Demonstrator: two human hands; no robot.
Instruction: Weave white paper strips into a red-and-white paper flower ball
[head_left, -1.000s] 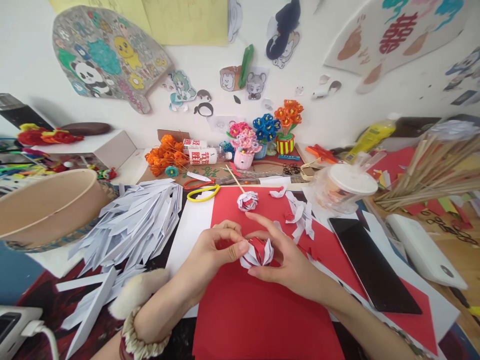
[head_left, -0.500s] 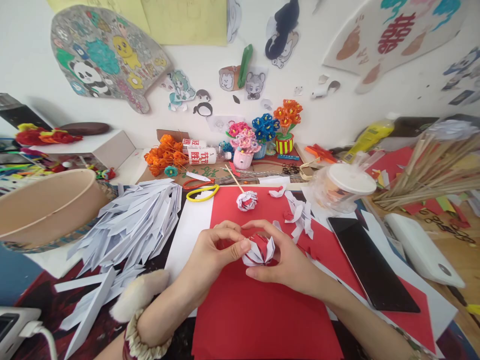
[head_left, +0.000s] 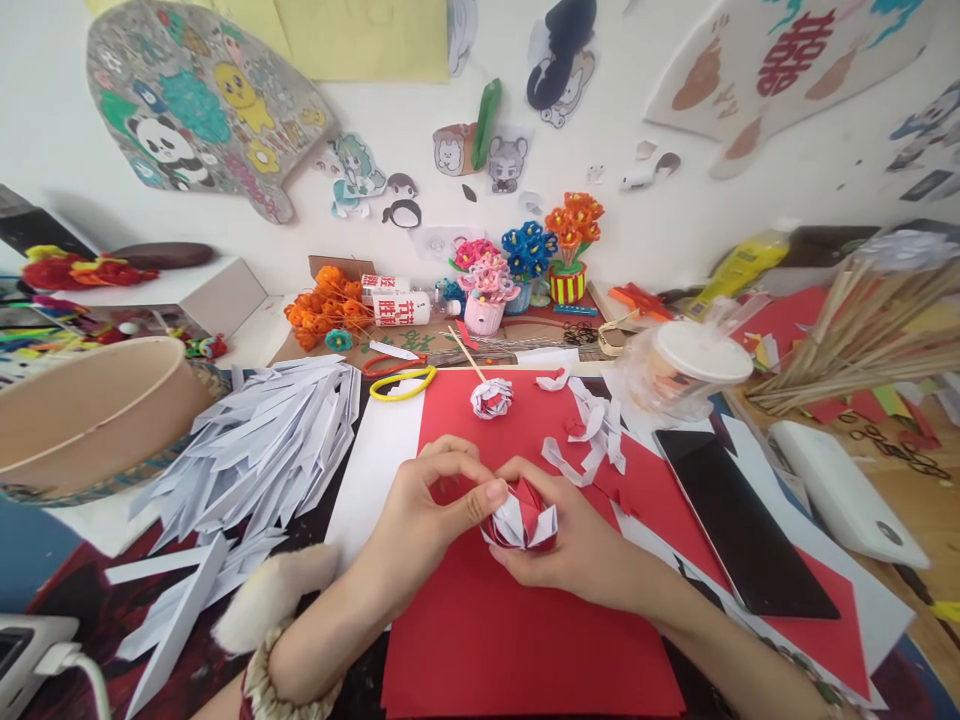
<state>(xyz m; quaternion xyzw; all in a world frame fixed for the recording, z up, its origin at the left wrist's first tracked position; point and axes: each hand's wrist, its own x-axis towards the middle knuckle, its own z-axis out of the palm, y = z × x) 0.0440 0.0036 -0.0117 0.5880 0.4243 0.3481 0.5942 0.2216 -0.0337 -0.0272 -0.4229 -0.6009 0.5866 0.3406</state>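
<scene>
Both my hands hold a small red-and-white folded paper flower (head_left: 523, 517) above a red paper sheet (head_left: 517, 620). My left hand (head_left: 420, 520) pinches its left side with thumb and fingers. My right hand (head_left: 577, 545) cups it from the right and below, fingers curled round it. A finished paper flower on a wooden stick (head_left: 491, 396) lies just beyond my hands. Curled white and red paper scraps (head_left: 592, 430) lie to the right of it.
A heap of white folded paper strips (head_left: 262, 450) lies at left beside a round tan tub (head_left: 82, 410). Yellow and red scissors (head_left: 401, 378), a lidded plastic cup (head_left: 686, 370), a black tablet (head_left: 739, 520), wooden sticks (head_left: 862, 340) and small flower pots (head_left: 525, 270) surround the sheet.
My right index finger, stretched out a second ago, has curled in round the flower. Both hands with the flower have dropped slightly nearer me.
</scene>
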